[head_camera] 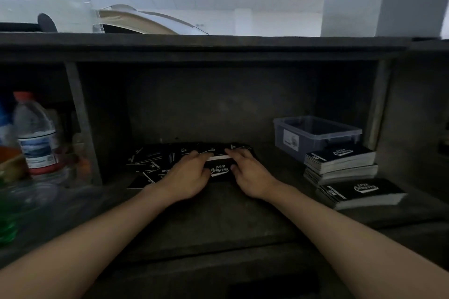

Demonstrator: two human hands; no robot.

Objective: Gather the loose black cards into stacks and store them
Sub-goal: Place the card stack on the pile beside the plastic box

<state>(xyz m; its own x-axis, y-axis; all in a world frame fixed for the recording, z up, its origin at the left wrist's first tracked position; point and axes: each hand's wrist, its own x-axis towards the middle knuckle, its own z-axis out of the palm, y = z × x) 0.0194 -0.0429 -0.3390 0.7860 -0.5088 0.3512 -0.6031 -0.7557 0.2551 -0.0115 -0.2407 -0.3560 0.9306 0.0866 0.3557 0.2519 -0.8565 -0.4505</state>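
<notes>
- left hand [189, 172] and right hand [247, 172] close together, each gripping one end of a small card stack [220, 170], logo side up
- it sits at the near edge of the loose black cards [155, 160] scattered on the bench [218, 226], middle compartment
- squared stacks [340, 160] piled at right, single stack [359, 193] just in front of them
- clear plastic bin [315, 133] behind them
- water bottle [36, 133] far left

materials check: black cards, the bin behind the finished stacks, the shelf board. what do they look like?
The black cards: likely coated paper stock, fairly matte; pale cut edges show on the stacks' sides. The bin: translucent bluish plastic, smooth; its dark inside shows through the walls. The shelf: dark, dull, rough-looking, perhaps stained wood or board; cannot tell which.
</notes>
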